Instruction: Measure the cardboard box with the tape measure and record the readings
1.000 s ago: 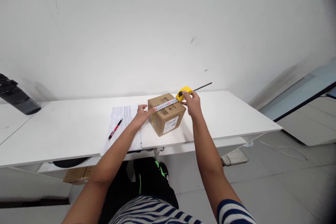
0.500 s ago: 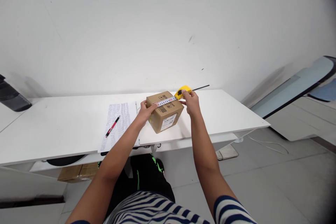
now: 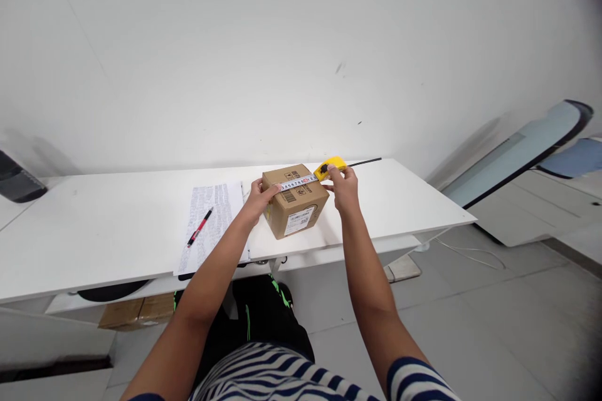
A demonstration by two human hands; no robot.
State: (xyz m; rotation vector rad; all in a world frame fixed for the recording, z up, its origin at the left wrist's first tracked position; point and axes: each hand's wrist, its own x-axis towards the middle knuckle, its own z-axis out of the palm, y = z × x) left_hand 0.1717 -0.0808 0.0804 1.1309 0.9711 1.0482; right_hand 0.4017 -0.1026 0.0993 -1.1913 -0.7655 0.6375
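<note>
A small cardboard box (image 3: 286, 216) with a white label on its front side stands on the white table (image 3: 117, 219). Across its top lies the pulled-out blade of a yellow tape measure (image 3: 335, 165), numbers facing up. My left hand (image 3: 257, 202) is closed at the box's left edge, its thumb pressing the blade's end onto the top. Past the box's right edge, my right hand (image 3: 345, 189) grips the tape measure's case, with a black strap trailing from it to the right. Some of my fingers are hidden behind the box and the case.
Left of the box lie written sheets of paper (image 3: 216, 197) with a red and black pen (image 3: 200, 227) on top. A dark bottle-like object (image 3: 19, 178) stands at the far left. Below the table is another cardboard box (image 3: 136, 311). A wall runs along the back edge.
My right hand has shifted the tape measure's case slightly right, and a little more blade shows over the box. My left hand keeps its hold. The whole view has moved slightly.
</note>
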